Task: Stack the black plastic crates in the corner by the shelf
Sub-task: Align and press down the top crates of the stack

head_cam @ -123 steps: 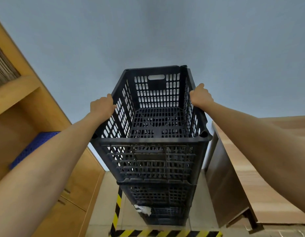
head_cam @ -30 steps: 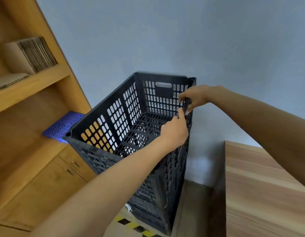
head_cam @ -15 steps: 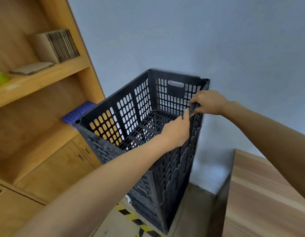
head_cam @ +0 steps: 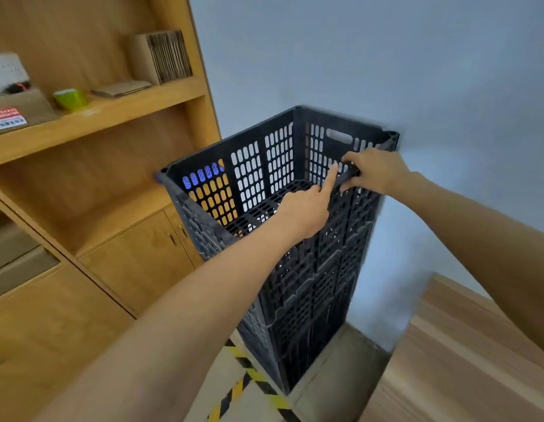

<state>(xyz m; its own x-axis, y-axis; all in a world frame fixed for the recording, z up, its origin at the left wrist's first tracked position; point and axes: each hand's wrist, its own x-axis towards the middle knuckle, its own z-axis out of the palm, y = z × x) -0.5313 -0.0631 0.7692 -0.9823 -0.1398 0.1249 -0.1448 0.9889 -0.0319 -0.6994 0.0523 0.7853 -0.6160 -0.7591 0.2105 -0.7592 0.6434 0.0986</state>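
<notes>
Floor tape (head_cam: 249,379) beside wooden shelf (head_cam: 97,117)

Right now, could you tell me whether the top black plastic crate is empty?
Empty: the top black plastic crate shows only its bare slotted floor and walls inside.
</notes>
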